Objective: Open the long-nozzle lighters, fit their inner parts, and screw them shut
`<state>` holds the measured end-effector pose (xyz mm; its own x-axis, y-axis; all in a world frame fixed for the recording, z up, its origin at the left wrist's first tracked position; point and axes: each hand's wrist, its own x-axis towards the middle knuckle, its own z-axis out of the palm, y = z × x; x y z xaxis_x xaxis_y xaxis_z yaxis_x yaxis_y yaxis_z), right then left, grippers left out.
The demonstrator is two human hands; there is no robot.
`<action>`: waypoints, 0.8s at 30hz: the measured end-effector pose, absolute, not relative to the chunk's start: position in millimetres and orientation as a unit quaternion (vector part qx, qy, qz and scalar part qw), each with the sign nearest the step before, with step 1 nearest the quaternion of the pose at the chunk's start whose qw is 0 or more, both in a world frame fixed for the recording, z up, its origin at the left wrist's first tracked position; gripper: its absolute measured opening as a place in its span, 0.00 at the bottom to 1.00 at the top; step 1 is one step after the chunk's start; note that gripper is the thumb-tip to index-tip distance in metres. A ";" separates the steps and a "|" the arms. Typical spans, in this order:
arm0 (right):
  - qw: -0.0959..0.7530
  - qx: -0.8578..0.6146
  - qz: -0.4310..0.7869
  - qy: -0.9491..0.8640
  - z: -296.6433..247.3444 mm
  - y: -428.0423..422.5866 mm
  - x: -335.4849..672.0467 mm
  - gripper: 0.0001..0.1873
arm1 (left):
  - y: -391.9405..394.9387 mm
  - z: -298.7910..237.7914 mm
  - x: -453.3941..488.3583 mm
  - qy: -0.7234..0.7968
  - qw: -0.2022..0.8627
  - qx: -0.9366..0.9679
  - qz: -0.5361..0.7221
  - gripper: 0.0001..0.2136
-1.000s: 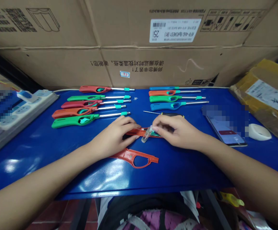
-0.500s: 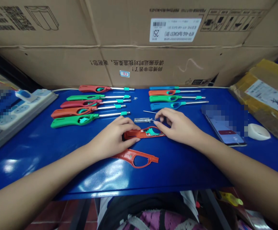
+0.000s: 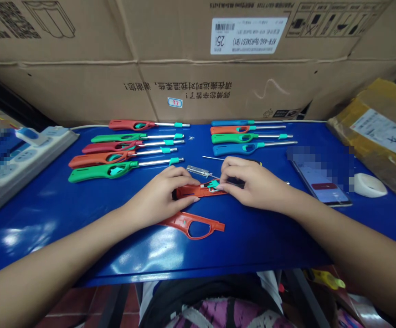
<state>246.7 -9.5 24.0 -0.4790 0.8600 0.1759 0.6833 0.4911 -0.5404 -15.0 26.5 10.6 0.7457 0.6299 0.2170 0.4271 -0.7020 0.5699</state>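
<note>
Centrally on the blue table (image 3: 81, 218), the left hand (image 3: 163, 193) clamps an opened orange lighter shell (image 3: 192, 190) flat, thumb and fingers closed around its handle end. The right hand (image 3: 249, 182) pinches the teal trigger (image 3: 213, 184) seated in that shell. A clear fuel tube (image 3: 198, 171) lies just behind the shell, a loose orange cover (image 3: 198, 224) just in front. Whole lighters (image 3: 115, 155) lie in rows farther behind the shell.

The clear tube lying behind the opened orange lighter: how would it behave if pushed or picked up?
The clear tube looks round and slim, lying free on the glossy blue table, so a push would probably roll or skid it. Small and see-through, it is likely light. Its thin stem at one end might bend if pinched.
</note>
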 end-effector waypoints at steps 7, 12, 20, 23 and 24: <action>0.303 -0.413 0.220 -0.830 35.7 -10.2 250.7 0.07 | 27.3 8.5 -15.5 0.284 0.243 0.905 0.202 0.13; 0.154 -0.332 0.281 -0.887 46.5 -11.1 260.8 0.07 | 25.0 23.6 -16.6 0.279 0.187 0.918 0.209 0.13; 0.171 -0.489 0.105 -0.849 25.9 -10.4 247.7 0.11 | 14.3 45.9 -21.7 0.142 0.168 0.974 0.053 0.15; 0.212 -0.505 0.164 -0.821 13.7 -7.5 241.1 0.14 | 13.1 42.4 -20.8 0.146 0.216 0.964 0.043 0.11; 0.220 -0.502 0.185 -0.816 11.2 -6.3 240.0 0.13 | 13.3 41.6 -20.6 0.149 0.233 0.960 0.045 0.11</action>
